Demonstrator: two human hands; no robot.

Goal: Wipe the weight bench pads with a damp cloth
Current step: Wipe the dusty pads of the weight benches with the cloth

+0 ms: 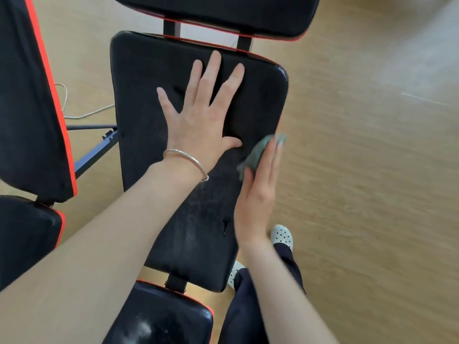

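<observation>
Pressing flat, the right fingers (272, 157) lie straight and together over a crumpled grey-green cloth (257, 153), holding it against the right edge of the long back pad (139, 95). It is pushed, not clenched. The right hand (257, 197) stands on edge beside the pad at centre right of the frame. The left fingers (214, 70) are spread wide and straight, and the left hand (201, 125) rests palm-down on the upper half of the pad, apparently to steady it. A bracelet (185, 157) sits at that wrist.

Step in hand, as judged: wiping the pad's right side edge. Dusty streaks remain on the lower half. The next move calls for carrying the cloth along that edge and then onto the top face, with the bracing hand lifted clear of its path.

The pad's long axis runs from lower centre to upper centre, with the broad end uppermost. The seat pad (161, 319) lies below it and the head pad (223, 11) above.
</observation>
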